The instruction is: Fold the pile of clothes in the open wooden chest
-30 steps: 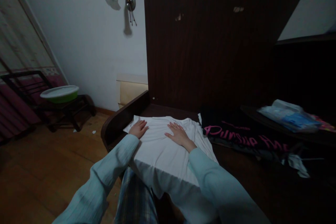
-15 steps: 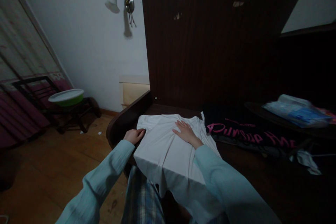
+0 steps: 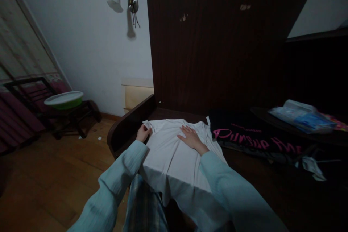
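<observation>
A white shirt [image 3: 168, 148] lies spread on a dark wooden surface, its near part hanging over the front edge toward my lap. At its far left corner, my left hand [image 3: 144, 133] is closed with the fingers pinching the shirt's fabric, which looks like a sleeve. My right hand [image 3: 191, 138] rests flat on the upper right part of the shirt, fingers stretched out. Creases run down the cloth between the two hands.
Right of the shirt lies dark folded clothing [image 3: 252, 139] with pink lettering. Beyond it is a blue-and-white plastic pack [image 3: 303, 116]. A raised wooden edge [image 3: 130, 123] bounds the left side. A chair [image 3: 73, 116] holding a green basin [image 3: 65, 101] stands farther left.
My left hand has moved slightly up and right along the shirt's left edge, bunching the sleeve fabric there. My right hand stays flat in the same spot on the shirt.
</observation>
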A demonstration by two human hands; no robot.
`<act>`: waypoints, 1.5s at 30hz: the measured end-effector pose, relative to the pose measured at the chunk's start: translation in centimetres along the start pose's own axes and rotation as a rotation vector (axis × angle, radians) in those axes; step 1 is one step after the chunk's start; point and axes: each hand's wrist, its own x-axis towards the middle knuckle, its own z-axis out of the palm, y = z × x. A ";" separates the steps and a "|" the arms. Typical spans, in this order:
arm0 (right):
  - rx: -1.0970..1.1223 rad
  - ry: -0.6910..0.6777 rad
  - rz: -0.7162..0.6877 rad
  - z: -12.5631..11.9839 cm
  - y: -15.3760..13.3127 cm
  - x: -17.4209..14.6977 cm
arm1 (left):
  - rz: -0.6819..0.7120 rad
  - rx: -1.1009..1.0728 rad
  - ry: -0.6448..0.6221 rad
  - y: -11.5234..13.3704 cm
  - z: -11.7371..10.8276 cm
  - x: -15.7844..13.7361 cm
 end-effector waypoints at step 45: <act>0.172 0.327 -0.248 0.8 -0.9 -0.9 | 0.310 0.792 -0.691 6.4 -1.9 -0.9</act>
